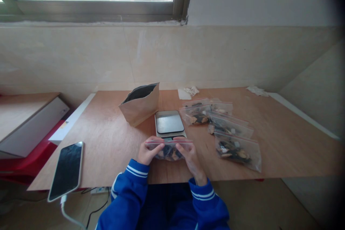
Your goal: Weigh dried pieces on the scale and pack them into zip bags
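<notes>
A clear zip bag (169, 153) with a red seal strip and dark and tan pieces inside is held at the table's front edge. My left hand (149, 151) pinches the strip near its left end, thumb pointing inward. On the other side my right hand (189, 153) pinches the same strip. Just behind the bag stands a kitchen scale (169, 121) with a bare metal plate; its display is partly covered by the bag and fingers. An upright kraft paper pouch (141, 106) gapes at the top, behind and left of the scale.
Several filled zip bags (237, 149) lie overlapping right of the scale. A phone (67, 169) with a white cable rests at the table's left front edge. White paper (184, 94) and crumpled tissue (192, 91) lie at the back, near the wall.
</notes>
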Demonstrator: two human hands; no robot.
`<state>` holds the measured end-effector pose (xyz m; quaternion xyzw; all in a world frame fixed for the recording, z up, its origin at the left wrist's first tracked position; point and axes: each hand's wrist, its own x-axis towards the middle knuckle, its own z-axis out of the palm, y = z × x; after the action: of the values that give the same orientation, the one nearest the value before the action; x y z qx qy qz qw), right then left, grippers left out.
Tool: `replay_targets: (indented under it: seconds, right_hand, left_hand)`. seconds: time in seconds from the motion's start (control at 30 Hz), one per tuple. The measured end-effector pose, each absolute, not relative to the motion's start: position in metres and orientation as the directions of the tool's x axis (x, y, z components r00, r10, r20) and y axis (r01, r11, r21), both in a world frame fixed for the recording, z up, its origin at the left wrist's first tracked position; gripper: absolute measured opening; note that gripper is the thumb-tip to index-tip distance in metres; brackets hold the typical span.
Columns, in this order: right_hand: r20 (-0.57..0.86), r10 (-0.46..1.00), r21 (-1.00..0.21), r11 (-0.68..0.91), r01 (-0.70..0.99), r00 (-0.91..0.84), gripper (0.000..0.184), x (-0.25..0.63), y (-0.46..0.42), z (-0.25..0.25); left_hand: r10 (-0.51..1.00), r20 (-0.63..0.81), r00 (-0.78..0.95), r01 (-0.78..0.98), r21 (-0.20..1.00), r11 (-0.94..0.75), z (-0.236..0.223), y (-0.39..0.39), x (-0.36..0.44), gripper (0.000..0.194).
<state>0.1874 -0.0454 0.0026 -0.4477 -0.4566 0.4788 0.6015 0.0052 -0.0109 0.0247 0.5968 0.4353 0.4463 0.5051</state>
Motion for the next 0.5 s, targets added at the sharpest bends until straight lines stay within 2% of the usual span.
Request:
replay_targets:
  seconds: [0.1,0.5]
  right_hand:
    - [0.140,0.983,-0.983,0.152,-0.101,0.118,0.019,0.1857,-0.0452,0.0057]
    - [0.176,0.953,-0.983,0.182,-0.002,0.246,0.017,0.1820,-0.0463,0.0047]
  left_hand:
    - [0.964,0.145,0.224,0.078,0.983,-0.167,0.0237,-0.0105,0.0053,0.023]
    - [0.952,0.277,0.128,0.191,0.935,-0.298,0.0174,-0.0107,0.0058,0.020]
